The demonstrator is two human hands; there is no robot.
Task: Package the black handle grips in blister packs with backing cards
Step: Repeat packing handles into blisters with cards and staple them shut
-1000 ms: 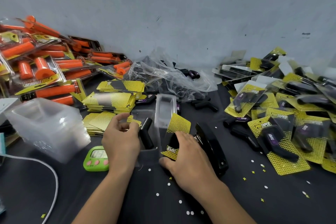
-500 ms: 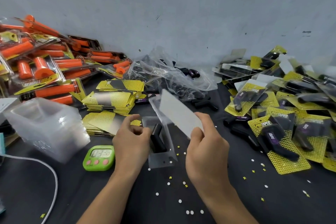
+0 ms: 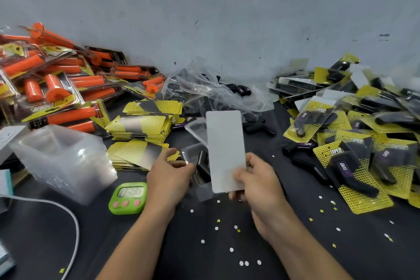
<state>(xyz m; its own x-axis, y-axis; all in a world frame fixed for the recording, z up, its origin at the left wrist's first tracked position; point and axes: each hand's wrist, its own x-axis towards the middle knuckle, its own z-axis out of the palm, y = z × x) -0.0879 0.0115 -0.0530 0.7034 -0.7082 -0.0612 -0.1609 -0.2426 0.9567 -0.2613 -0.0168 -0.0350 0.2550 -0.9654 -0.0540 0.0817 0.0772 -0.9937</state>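
Note:
My right hand (image 3: 256, 179) pinches the lower edge of a backing card (image 3: 225, 150), held upright with its plain white back toward me. My left hand (image 3: 169, 174) grips the left side of a clear blister pack (image 3: 193, 154) that holds a black handle grip (image 3: 203, 163). The card stands just right of and partly in front of the blister. Stacks of yellow backing cards (image 3: 141, 125) lie behind my left hand. Loose black grips (image 3: 256, 124) lie near a crumpled plastic bag (image 3: 211, 95).
A stack of empty clear blisters (image 3: 61, 159) stands at the left, next to a green timer (image 3: 128, 198) and a white cable (image 3: 70, 216). Packaged orange grips (image 3: 56, 93) pile at the back left. Finished black packs (image 3: 354, 143) heap at the right. Punched paper dots (image 3: 231, 249) litter the dark table.
My right hand lifted the card off the table, flipped its white back toward me and turned it upright beside the blister. My left hand shifted right, holding the blister with the grip.

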